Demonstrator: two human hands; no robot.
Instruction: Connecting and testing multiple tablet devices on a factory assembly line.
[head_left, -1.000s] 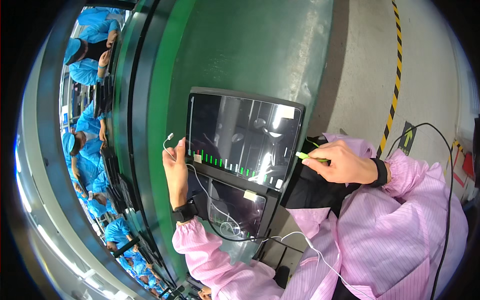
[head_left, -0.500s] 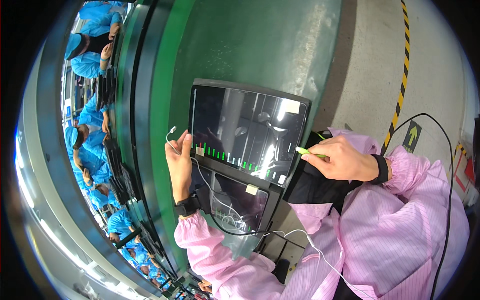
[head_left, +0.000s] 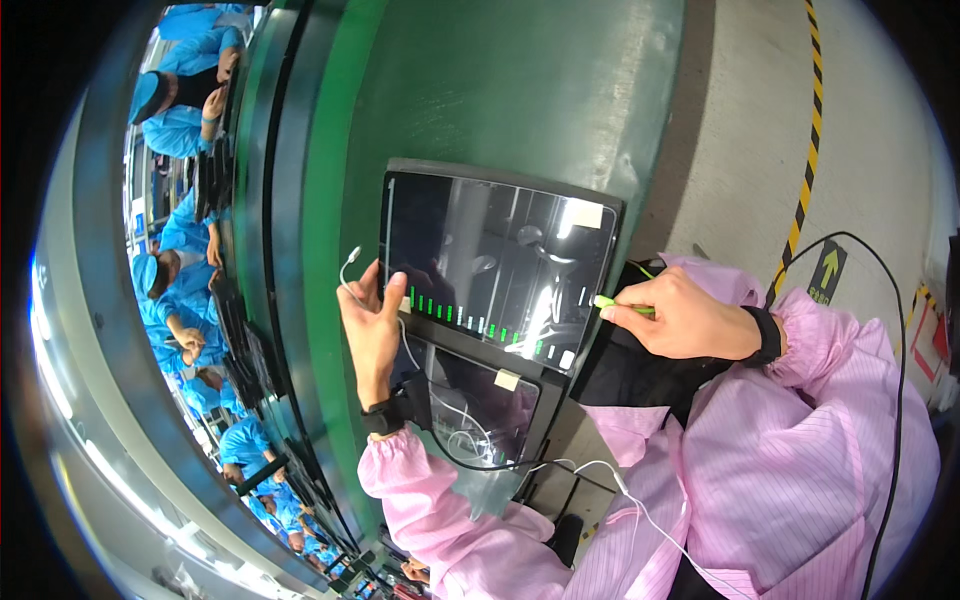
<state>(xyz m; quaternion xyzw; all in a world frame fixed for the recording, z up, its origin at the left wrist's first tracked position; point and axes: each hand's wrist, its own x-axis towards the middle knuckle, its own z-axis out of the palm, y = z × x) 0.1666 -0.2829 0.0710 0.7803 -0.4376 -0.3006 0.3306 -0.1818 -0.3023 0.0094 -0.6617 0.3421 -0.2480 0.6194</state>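
A dark display panel (head_left: 470, 245) in a black frame lies on the green bench, with a row of green and white bars along its lower edge. My left hand (head_left: 372, 325) is at the panel's left edge, thumb over the glass, holding a thin white cable (head_left: 349, 268) whose small plug sticks out past the fingers. At the right edge, my right hand (head_left: 690, 318) pinches a bright green pen-like tool (head_left: 628, 308); its pale tip is close to the panel's edge, and I cannot tell whether it touches.
A second dark panel (head_left: 475, 395) lies nearer, with loops of white cable over it. Yellow paper notes (head_left: 588, 214) are stuck on the panels. A black cord (head_left: 900, 400) hangs at the right. Co-workers in blue (head_left: 180, 235) sit beyond the green bench (head_left: 500, 90).
My left hand has shifted slightly right, its thumb further over the glass. The cable's plug end has swung up a little. A red bar near the thumb no longer shows. My right hand stays nearly still.
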